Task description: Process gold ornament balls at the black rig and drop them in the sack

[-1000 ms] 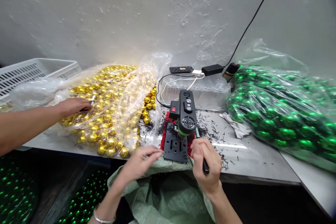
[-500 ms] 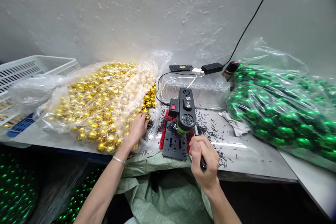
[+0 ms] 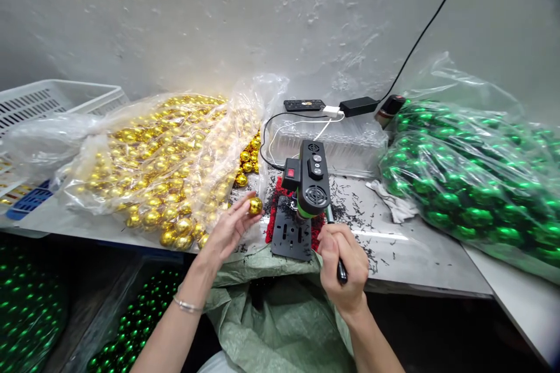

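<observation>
A shiny gold ball [image 3: 255, 206] is pinched at the fingertips of my left hand [image 3: 231, 226], just in front of the open clear bag of gold balls [image 3: 161, 169]. My right hand [image 3: 343, 265] is wrapped round a lever handle [image 3: 341, 272] with a black grip. That lever belongs to a small black press-like machine [image 3: 314, 178] with round vents, buttons and a red switch. Below its head lies a slotted black base plate [image 3: 291, 239] on a red mat [image 3: 272, 224]. The ball is to the left of the machine.
Small black scraps [image 3: 345, 204] litter the table. A clear plastic box [image 3: 328, 148] stands behind the machine, with cables above. At right lie a bag of green balls [image 3: 472, 186] and a white cloth [image 3: 394, 201]. A green sack [image 3: 284, 315] hangs at the front edge; a white basket [image 3: 65, 93] stands left.
My left hand has come out of the gold-ball bag towards me with one gold ball in its fingertips. My right hand keeps its grip on the lever.
</observation>
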Demonstrator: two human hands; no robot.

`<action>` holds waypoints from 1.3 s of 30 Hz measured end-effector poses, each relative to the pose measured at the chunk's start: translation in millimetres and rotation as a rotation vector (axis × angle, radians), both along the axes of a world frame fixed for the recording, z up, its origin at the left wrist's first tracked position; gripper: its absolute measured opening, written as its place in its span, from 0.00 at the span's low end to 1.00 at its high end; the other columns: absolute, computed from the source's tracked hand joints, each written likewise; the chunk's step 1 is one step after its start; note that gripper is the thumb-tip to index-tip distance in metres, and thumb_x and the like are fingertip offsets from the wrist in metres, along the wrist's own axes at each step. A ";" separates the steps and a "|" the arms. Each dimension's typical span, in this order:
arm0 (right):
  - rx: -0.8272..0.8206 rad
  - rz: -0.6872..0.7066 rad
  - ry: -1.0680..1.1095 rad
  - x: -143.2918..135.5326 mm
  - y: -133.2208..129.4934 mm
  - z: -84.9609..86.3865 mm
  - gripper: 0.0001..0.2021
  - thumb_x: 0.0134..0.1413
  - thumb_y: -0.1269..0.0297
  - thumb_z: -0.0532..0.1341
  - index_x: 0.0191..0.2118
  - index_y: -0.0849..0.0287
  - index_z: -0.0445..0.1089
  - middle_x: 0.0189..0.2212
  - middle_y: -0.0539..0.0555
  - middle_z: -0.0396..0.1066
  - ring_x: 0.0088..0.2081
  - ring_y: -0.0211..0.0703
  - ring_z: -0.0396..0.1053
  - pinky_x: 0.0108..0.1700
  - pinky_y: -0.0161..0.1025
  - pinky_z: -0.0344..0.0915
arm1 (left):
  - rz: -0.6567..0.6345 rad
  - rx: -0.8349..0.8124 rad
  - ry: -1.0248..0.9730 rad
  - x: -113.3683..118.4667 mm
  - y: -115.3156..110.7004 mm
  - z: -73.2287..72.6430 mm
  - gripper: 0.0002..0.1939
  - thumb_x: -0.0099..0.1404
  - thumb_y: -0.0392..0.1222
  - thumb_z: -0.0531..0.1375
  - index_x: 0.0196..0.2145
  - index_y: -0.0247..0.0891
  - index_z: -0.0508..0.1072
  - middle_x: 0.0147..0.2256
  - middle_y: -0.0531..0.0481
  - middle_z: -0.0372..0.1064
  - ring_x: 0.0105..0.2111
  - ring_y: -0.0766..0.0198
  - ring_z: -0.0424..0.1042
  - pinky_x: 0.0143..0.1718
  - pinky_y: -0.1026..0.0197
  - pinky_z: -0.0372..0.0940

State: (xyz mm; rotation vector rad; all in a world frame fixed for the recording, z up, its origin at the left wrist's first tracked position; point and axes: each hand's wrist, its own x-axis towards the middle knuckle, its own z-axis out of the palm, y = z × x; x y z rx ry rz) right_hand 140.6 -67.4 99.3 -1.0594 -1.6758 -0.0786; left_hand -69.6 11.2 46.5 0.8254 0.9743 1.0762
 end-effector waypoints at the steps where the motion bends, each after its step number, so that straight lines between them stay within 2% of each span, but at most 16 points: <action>1: 0.000 0.002 -0.004 0.0 -0.1 -0.1 0.12 0.56 0.82 0.51 0.29 0.57 0.60 0.24 0.50 0.62 0.29 0.38 0.63 0.31 0.37 0.60 | -0.021 -0.022 -0.023 6.3 -10.1 -3.1 0.23 0.64 0.47 0.61 0.57 0.41 0.71 0.48 0.45 0.74 0.44 0.61 0.76 0.51 0.56 0.71; 5: -0.004 0.008 -0.019 0.1 -0.6 0.1 0.12 0.56 0.82 0.51 0.29 0.57 0.60 0.25 0.50 0.63 0.30 0.38 0.64 0.31 0.37 0.61 | -0.074 -0.032 0.035 39.6 -30.3 -29.6 0.26 0.61 0.48 0.64 0.55 0.39 0.72 0.50 0.43 0.73 0.45 0.58 0.76 0.49 0.54 0.72; 9: -0.012 0.001 -0.031 0.9 -1.2 -0.4 0.11 0.56 0.81 0.52 0.30 0.58 0.61 0.25 0.51 0.63 0.30 0.39 0.64 0.32 0.37 0.62 | -0.024 0.114 0.341 65.6 -26.5 -53.2 0.23 0.60 0.45 0.64 0.53 0.36 0.73 0.47 0.41 0.75 0.43 0.57 0.76 0.48 0.53 0.71; 11: -0.015 0.000 -0.029 1.4 -1.5 -1.3 0.11 0.57 0.81 0.52 0.30 0.58 0.61 0.24 0.50 0.63 0.30 0.39 0.64 0.32 0.37 0.62 | -0.006 0.251 0.527 71.5 -23.7 -55.8 0.21 0.61 0.42 0.63 0.51 0.36 0.74 0.46 0.42 0.76 0.42 0.57 0.76 0.48 0.52 0.70; 14: -0.012 0.003 -0.025 1.9 -1.6 -2.8 0.11 0.57 0.80 0.52 0.30 0.57 0.61 0.24 0.50 0.63 0.30 0.39 0.64 0.31 0.37 0.62 | -0.035 0.454 0.752 73.6 -22.1 -51.0 0.18 0.61 0.40 0.62 0.49 0.36 0.75 0.46 0.41 0.75 0.45 0.54 0.75 0.50 0.51 0.69; 17: -0.013 0.011 -0.025 2.1 -1.5 -3.9 0.11 0.57 0.80 0.52 0.29 0.57 0.61 0.23 0.50 0.62 0.30 0.39 0.64 0.31 0.37 0.62 | -0.082 0.578 0.866 74.1 -21.0 -46.7 0.16 0.62 0.40 0.62 0.48 0.36 0.75 0.45 0.41 0.75 0.46 0.53 0.74 0.50 0.51 0.68; 20: -0.017 0.020 -0.027 2.1 -1.5 -3.9 0.11 0.57 0.80 0.52 0.30 0.57 0.61 0.23 0.50 0.62 0.30 0.40 0.65 0.31 0.37 0.62 | -0.077 0.641 0.945 77.3 -18.9 -50.5 0.16 0.62 0.42 0.64 0.48 0.38 0.76 0.44 0.42 0.74 0.44 0.53 0.73 0.48 0.49 0.68; 25: -0.007 0.027 -0.031 2.4 -1.9 -4.0 0.11 0.56 0.81 0.52 0.30 0.57 0.61 0.22 0.49 0.61 0.31 0.40 0.65 0.32 0.36 0.63 | -0.007 0.664 0.943 83.0 -16.8 -65.5 0.17 0.60 0.46 0.67 0.46 0.40 0.77 0.45 0.42 0.75 0.47 0.50 0.70 0.52 0.44 0.63; 28: -0.002 0.032 -0.037 3.3 -2.1 -10.9 0.11 0.55 0.81 0.52 0.30 0.57 0.61 0.22 0.49 0.62 0.31 0.40 0.66 0.32 0.37 0.63 | -0.002 0.686 0.897 83.0 -17.0 -70.1 0.18 0.59 0.47 0.67 0.47 0.42 0.77 0.45 0.44 0.75 0.48 0.52 0.69 0.53 0.45 0.61; 32: 0.048 0.025 -0.053 4.4 -0.2 -32.9 0.10 0.55 0.79 0.51 0.29 0.57 0.61 0.25 0.51 0.64 0.30 0.40 0.66 0.31 0.37 0.65 | -0.002 0.685 0.889 82.1 -17.1 -71.2 0.17 0.60 0.48 0.67 0.46 0.42 0.78 0.44 0.44 0.75 0.47 0.52 0.69 0.52 0.46 0.61; 36: 0.123 -0.006 -0.110 5.1 4.3 -58.2 0.09 0.57 0.77 0.50 0.30 0.57 0.61 0.26 0.52 0.65 0.30 0.40 0.66 0.36 0.42 0.67 | 0.007 0.700 0.888 82.1 -17.0 -71.5 0.18 0.59 0.49 0.67 0.46 0.41 0.78 0.43 0.43 0.76 0.46 0.52 0.70 0.50 0.47 0.62; 39: 0.175 -0.017 -0.082 5.1 7.8 -71.7 0.09 0.58 0.75 0.49 0.30 0.57 0.61 0.26 0.51 0.64 0.29 0.40 0.65 0.36 0.44 0.67 | 0.008 0.705 0.892 82.4 -17.0 -71.5 0.18 0.59 0.49 0.67 0.46 0.42 0.78 0.43 0.43 0.75 0.46 0.52 0.70 0.50 0.47 0.62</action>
